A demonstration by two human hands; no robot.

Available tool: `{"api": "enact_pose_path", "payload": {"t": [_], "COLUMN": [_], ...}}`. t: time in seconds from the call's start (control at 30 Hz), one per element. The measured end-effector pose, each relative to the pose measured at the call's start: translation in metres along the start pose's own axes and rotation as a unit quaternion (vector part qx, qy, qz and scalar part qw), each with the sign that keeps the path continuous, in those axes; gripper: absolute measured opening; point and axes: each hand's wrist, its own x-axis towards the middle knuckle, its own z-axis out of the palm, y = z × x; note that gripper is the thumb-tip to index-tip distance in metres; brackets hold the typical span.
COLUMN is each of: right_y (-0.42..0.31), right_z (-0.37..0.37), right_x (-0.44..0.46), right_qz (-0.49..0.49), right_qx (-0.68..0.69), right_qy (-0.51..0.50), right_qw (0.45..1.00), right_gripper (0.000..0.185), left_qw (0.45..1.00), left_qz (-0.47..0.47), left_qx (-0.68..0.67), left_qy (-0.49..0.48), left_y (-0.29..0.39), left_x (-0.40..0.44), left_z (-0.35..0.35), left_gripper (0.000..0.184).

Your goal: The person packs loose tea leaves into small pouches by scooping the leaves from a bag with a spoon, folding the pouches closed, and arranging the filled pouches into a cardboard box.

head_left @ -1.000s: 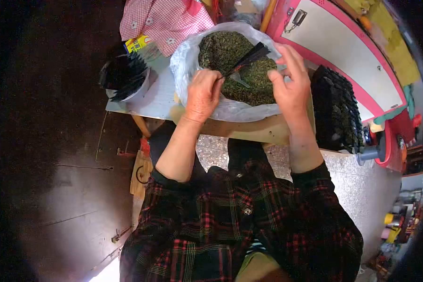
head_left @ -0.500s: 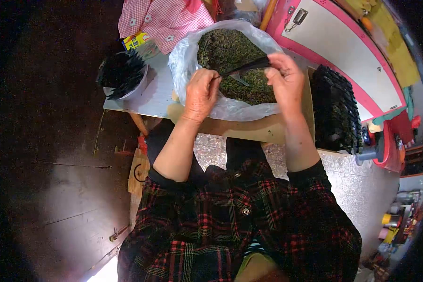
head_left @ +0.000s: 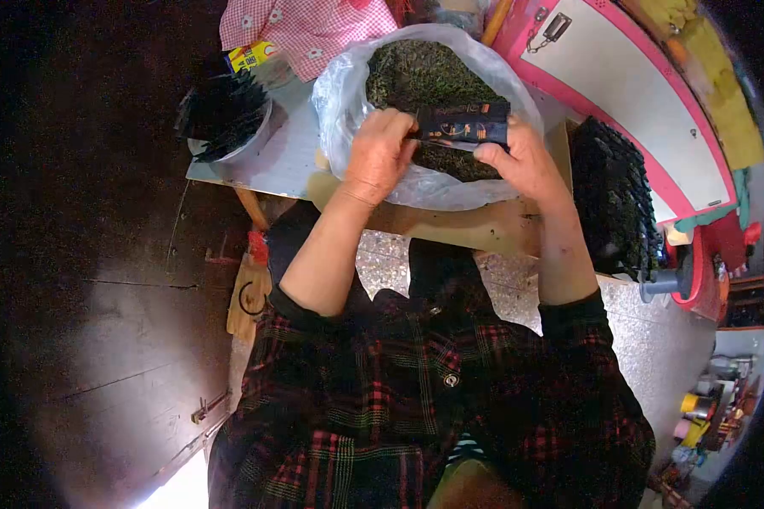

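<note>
A small black packet [head_left: 460,125] with orange and white print is stretched between my two hands. My left hand [head_left: 377,154] pinches its left end, fingers curled. At the other end, my right hand [head_left: 522,161] grips the packet with the thumb along the lower edge. Below them lies a heap of dark green dried leaves [head_left: 424,68], probably tea, inside a clear plastic bag [head_left: 335,97] whose mouth is folded wide. Part of the heap is hidden by the packet and my hands.
A white bowl [head_left: 253,155] full of black packets stands on the table [head_left: 293,161] at the left. Many more dark packets [head_left: 611,199] are stacked at the right. Behind are a pink checked cloth [head_left: 301,34] and a pink-edged white cabinet [head_left: 607,93].
The packet has turned from edge-on to show its printed face. My right hand has lowered and closed further on its end. The whole view has shifted slightly.
</note>
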Motion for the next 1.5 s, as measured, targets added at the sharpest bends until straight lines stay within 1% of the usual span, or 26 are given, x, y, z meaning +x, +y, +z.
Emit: {"api": "enact_pose_path", "payload": {"t": [0.07,0.1,0.23,0.3,0.37,0.43,0.5,0.63,0.7,0.73,0.8,0.83,0.9,0.93,1.0,1.03,1.07,1.1,1.13,1.17,1.2,1.27,1.3,1.33,1.4,1.5], "right_y": [-0.002,-0.005,-0.011,-0.019,-0.009,-0.016,-0.028,-0.022,-0.022,-0.023,-0.029,-0.034,-0.044,-0.043,-0.04,-0.042,-0.044,-0.045,-0.046,-0.045,-0.039,-0.014,0.018,0.029,0.045,0.061], "right_z": [-0.001,-0.001,0.011,0.012,0.011,0.012,0.013,0.015,0.015,0.015,0.012,0.008,0.0,0.002,0.005,0.004,0.002,0.001,-0.001,-0.007,-0.009,-0.009,-0.001,0.005,0.013,0.033], "right_x": [0.0,0.001,0.0,0.003,0.004,0.008,0.006,0.007,0.009,0.009,0.011,0.013,0.017,0.015,0.013,0.012,0.013,0.013,0.013,0.013,0.012,0.011,0.009,0.007,0.004,0.004], "right_qz": [-0.026,-0.051,-0.023,-0.08,-0.088,-0.099,0.001,0.02,-0.058,-0.058,0.014,0.014,0.109,0.111,0.057,0.023,0.022,0.025,0.028,0.028,0.03,0.133,0.159,0.163,0.172,0.166], "right_qx": [-0.041,-0.082,-0.111,-0.081,-0.068,-0.056,0.013,0.012,-0.029,-0.029,0.017,0.018,-0.078,-0.077,0.025,0.033,0.034,0.061,0.089,0.081,0.081,0.058,0.06,0.06,-0.102,-0.169], "right_qy": [0.01,0.018,0.069,0.034,0.008,-0.017,-0.069,-0.069,-0.071,-0.071,-0.085,-0.086,-0.168,-0.167,-0.038,-0.007,-0.005,0.039,0.083,0.109,0.112,0.131,0.127,0.13,0.071,0.056], "right_qw": [0.999,0.995,0.991,0.993,0.994,0.993,0.998,0.997,0.995,0.995,0.996,0.996,0.977,0.977,0.997,0.999,0.999,0.997,0.992,0.99,0.99,0.981,0.977,0.976,0.977,0.97], "right_gripper": [0.031,0.031,0.032,0.031,0.031,0.031,0.033,0.037,0.037,0.037,0.036,0.036,0.045,0.045,0.043,0.04,0.04,0.039,0.038,0.035,0.035,0.032,0.03,0.03,0.03,0.031], "left_qw": [1.0,0.999,0.998,0.998,0.996,0.995,0.993,0.991,0.992,0.991,0.99,0.99,0.989,0.989,0.99,0.99,0.987,0.983,0.983,0.979,0.974,0.971,0.968,0.97,0.97,0.973], "left_qz": [0.004,0.027,0.057,0.05,0.045,0.034,0.024,0.032,0.03,0.029,0.027,0.013,0.0,-0.006,-0.023,-0.021,-0.049,-0.078,-0.076,-0.09,-0.103,-0.117,-0.133,-0.135,-0.14,-0.151], "left_qx": [0.001,0.018,-0.008,-0.025,-0.064,-0.066,-0.066,-0.09,-0.085,-0.09,-0.095,-0.1,-0.105,-0.115,-0.125,-0.125,-0.139,-0.153,-0.152,-0.175,-0.198,-0.206,-0.213,-0.2,-0.197,-0.174], "left_qy": [0.019,0.024,0.007,-0.015,-0.032,-0.063,-0.094,-0.093,-0.093,-0.095,-0.097,-0.1,-0.106,-0.089,-0.061,-0.063,-0.063,-0.065,-0.067,-0.049,-0.032,-0.025,-0.014,-0.018,-0.008,0.016], "left_y": [0.005,0.008,0.013,0.01,0.006,0.0,-0.006,-0.006,-0.004,-0.005,-0.005,-0.004,-0.007,-0.01,-0.014,-0.016,-0.018,-0.019,-0.019,-0.019,-0.02,-0.027,-0.03,-0.031,-0.032,-0.029], "left_x": [0.006,0.008,0.024,0.026,0.026,0.025,0.023,0.019,0.018,0.017,0.017,0.017,0.017,0.018,0.016,0.016,0.015,0.016,0.016,0.015,0.015,0.014,0.012,0.014,0.015,0.018], "left_z": [0.004,0.002,0.001,0.003,0.006,0.004,0.005,0.007,0.007,0.007,0.008,0.009,0.01,0.009,0.009,0.008,0.007,0.005,0.004,0.003,0.001,0.002,0.003,0.0,-0.005,-0.013], "left_gripper": [0.044,0.061,0.071,0.069,0.061,0.063,0.064,0.061,0.061,0.06,0.06,0.06,0.061,0.062,0.066,0.066,0.067,0.067,0.067,0.066,0.064,0.065,0.065,0.065,0.065,0.065]}}
